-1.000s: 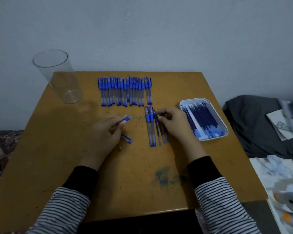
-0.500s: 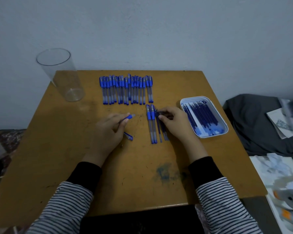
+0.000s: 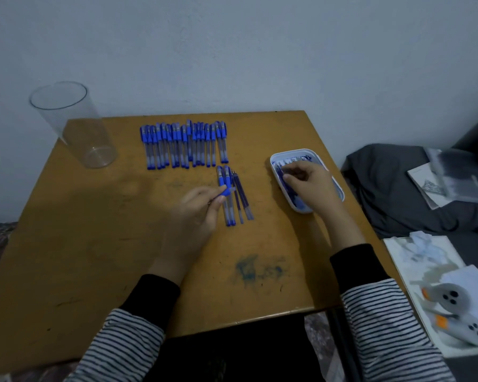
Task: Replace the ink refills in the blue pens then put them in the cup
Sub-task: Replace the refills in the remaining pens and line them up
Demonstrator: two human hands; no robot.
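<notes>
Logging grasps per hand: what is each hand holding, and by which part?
The left hand pinches a blue pen just behind its protruding blue end. The right hand reaches into the white tray of refills; whether it grips one cannot be told.

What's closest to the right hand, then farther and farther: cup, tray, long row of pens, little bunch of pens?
1. tray: the right hand is inside it, on the table's right side.
2. little bunch of pens: just left of the tray.
3. long row of pens: farther back, left.
4. cup: far left corner.
</notes>
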